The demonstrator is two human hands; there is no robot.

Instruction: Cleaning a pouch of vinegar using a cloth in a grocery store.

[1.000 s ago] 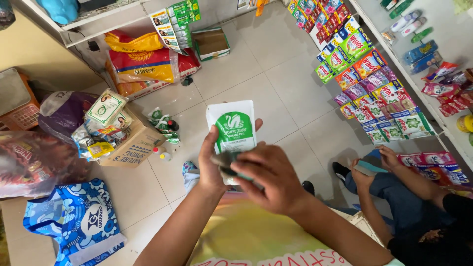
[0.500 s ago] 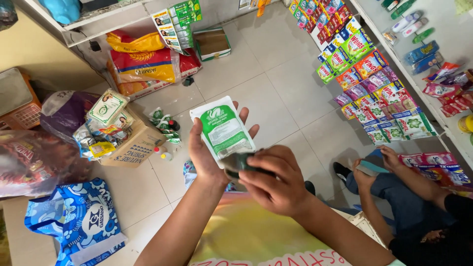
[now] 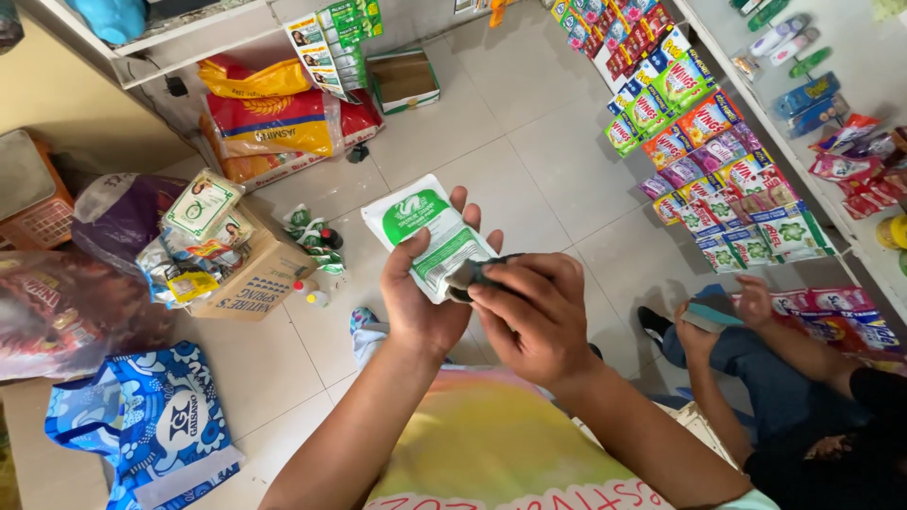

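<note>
My left hand (image 3: 420, 302) holds a white and green flat pouch (image 3: 427, 231) upright in front of my chest, thumb across its front. My right hand (image 3: 534, 316) is closed on a small dark object (image 3: 470, 274) pressed against the pouch's lower right corner. What the dark object is cannot be made out.
A second person (image 3: 784, 378) sits low at the right beside hanging strips of colourful sachets (image 3: 704, 142). A cardboard box (image 3: 250, 274) full of packets, yellow and red sacks (image 3: 269, 118), a blue printed bag (image 3: 156, 420) and a shelf (image 3: 170, 33) stand at the left on the tiled floor.
The pouch has tilted so its top leans left and has dropped slightly. My right hand has slid to its lower right corner with the dark object.
</note>
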